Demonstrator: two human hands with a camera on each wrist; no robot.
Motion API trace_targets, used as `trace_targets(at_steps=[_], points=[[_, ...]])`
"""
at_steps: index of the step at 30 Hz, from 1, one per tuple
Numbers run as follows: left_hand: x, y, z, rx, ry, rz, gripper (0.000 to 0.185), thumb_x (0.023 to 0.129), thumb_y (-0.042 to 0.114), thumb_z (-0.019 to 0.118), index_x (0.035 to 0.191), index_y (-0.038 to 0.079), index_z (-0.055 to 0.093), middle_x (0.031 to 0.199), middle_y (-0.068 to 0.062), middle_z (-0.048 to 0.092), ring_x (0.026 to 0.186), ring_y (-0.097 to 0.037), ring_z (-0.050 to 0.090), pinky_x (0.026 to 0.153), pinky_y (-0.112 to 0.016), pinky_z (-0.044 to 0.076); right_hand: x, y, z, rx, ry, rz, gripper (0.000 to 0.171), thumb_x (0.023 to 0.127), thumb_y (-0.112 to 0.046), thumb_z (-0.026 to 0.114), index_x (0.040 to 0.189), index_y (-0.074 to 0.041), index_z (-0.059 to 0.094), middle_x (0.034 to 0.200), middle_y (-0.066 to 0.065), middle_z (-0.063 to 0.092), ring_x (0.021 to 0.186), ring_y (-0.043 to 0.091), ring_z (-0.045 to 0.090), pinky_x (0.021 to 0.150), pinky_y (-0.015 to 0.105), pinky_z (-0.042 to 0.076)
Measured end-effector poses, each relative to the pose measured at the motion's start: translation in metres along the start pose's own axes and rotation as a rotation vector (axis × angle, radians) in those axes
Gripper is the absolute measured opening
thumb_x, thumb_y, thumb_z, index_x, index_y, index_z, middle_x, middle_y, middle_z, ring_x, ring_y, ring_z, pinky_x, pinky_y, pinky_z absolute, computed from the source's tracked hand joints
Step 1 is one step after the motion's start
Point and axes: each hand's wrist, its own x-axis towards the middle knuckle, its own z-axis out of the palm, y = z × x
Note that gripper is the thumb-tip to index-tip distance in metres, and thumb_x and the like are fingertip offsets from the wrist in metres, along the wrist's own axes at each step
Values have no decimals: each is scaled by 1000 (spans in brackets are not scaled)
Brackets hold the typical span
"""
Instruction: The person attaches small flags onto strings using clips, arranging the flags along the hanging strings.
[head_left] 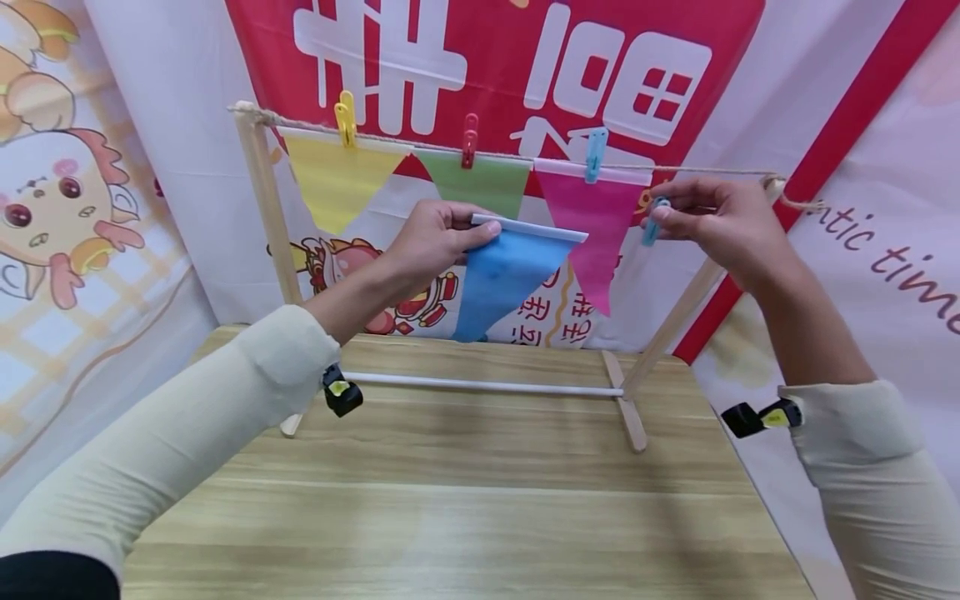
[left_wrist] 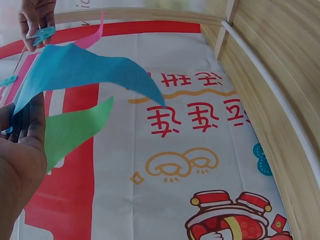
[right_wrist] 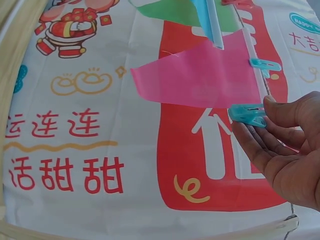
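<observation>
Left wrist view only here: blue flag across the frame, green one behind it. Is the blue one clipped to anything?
Observer: No. The head view shows the left hand holding the blue flag by its top edge, below the rope, unclipped.
Operator: What's the other hand at top left got?
Observer: The right hand pinches a light blue clothespin near the rope's right end.
Operator: What's hung already?
Observer: Three: yellow flag, green flag and pink flag, each under its own peg.
</observation>
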Motion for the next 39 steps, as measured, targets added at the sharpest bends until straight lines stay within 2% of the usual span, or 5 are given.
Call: trace_targets(at_steps=[9, 16, 19, 29, 39], points=[[6, 10, 14, 8, 63, 12, 44, 109, 27, 77, 149, 11, 74, 145, -11, 79, 125, -33, 81, 112, -51, 65, -1, -6, -8, 14, 21, -9, 61, 103, -41, 83, 155, -13, 68, 122, -20, 77, 104, -2, 78, 82, 11, 63], [10, 8, 26, 3, 87, 15, 41, 108, 29, 79, 145, 11, 77, 141, -10, 80, 124, -33, 81, 113, -52, 65, 0, -8, -11, 42, 47, 3, 67, 97, -48, 86, 156, -20, 69, 145, -1, 75, 110, 1, 79, 86, 11, 63], [12, 8, 32, -7, 91, 6, 43, 108, 31, 79, 146, 12, 76, 143, -9, 80, 126, -32, 80, 114, -52, 64, 1, -9, -11, 48, 52, -1, 68, 96, -49, 86, 156, -20, 70, 149, 2, 73, 112, 1, 78, 86, 12, 64], [21, 16, 48, -59, 60, 21, 44, 109, 30, 77, 150, 13, 74, 145, -7, 79, 129, -30, 78, 117, -50, 63, 4, -10, -13, 71, 64, -20, 62, 99, -46, 84, 153, -20, 71, 146, -2, 74, 113, 1, 78, 87, 12, 63], [29, 24, 58, -113, 27, 54, 38, 112, 23, 73, 146, 6, 74, 146, -12, 77, 132, -33, 76, 118, -53, 62, 5, -16, -16, 94, 86, -38, 59, 100, -43, 84, 152, -19, 72, 148, -1, 73, 113, 2, 77, 87, 11, 63]])
